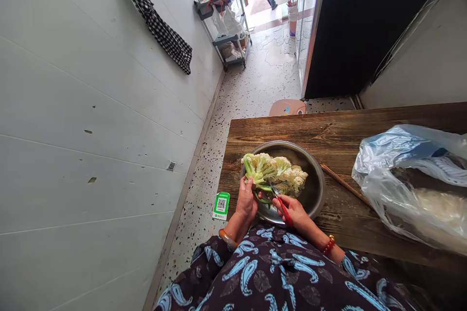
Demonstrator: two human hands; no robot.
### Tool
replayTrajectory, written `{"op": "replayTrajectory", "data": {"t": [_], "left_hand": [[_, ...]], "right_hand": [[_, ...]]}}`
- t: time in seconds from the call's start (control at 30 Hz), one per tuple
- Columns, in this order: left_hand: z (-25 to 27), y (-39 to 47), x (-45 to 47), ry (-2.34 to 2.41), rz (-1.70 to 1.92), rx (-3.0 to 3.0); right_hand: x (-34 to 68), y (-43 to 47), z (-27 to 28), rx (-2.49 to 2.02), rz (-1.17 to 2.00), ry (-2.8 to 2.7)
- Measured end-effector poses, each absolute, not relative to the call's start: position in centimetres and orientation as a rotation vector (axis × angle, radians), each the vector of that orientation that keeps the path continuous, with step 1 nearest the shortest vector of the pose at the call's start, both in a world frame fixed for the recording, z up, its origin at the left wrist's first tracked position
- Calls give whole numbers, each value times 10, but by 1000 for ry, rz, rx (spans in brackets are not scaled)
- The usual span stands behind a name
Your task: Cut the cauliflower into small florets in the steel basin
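At lower centre, a green QR-code sticker (pixel 221 205) sits on the desk (pixel 335 141) corner; its writing is too small to read. Just right, the left hand (pixel 246 200) has its fingers clenched on the cauliflower (pixel 275 173) over the metal bowl (pixel 316 189). The right hand (pixel 294 210) grips red-handled scissors (pixel 280 202) at the stem. A plastic bag (pixel 412 180) lies far right.

Single view, head-worn camera, looking forward and steeply down over the wearer's patterned sleeves. Nearest: both hands at the round steel bowl (pixel 316 189) on the brown wooden bench (pixel 339 141), low centre. White panelled wall (pixel 91 121) runs along the left. Speckled terrazzo floor (pixel 262 77) recedes to a far doorway, top centre.
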State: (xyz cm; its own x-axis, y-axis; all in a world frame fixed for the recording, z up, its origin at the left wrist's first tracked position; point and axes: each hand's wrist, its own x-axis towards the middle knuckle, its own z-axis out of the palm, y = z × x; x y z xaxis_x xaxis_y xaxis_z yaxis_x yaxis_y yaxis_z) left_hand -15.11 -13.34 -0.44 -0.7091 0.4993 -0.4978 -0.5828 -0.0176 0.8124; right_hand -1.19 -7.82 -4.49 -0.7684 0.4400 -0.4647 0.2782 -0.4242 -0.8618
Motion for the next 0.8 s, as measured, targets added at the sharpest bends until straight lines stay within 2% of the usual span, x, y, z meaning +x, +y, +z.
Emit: {"op": "replayTrajectory", "data": {"t": [0.17,0.33,0.6,0.8], "left_hand": [[-2,-133,-147,1511,1795,-57],[-3,-134,-145,1502,1790,-20],[-3,-131,-152,1425,1835,-88],[9,-124,-165,1283,1804,-282]], "right_hand": [[-17,-76,-44,-1018,2363,-1579],[-19,-76,-44,-945,2226,-1628],[-12,-73,-48,-1039,2285,-1564],[0,-69,-44,-1008,2100,-1739]]}}
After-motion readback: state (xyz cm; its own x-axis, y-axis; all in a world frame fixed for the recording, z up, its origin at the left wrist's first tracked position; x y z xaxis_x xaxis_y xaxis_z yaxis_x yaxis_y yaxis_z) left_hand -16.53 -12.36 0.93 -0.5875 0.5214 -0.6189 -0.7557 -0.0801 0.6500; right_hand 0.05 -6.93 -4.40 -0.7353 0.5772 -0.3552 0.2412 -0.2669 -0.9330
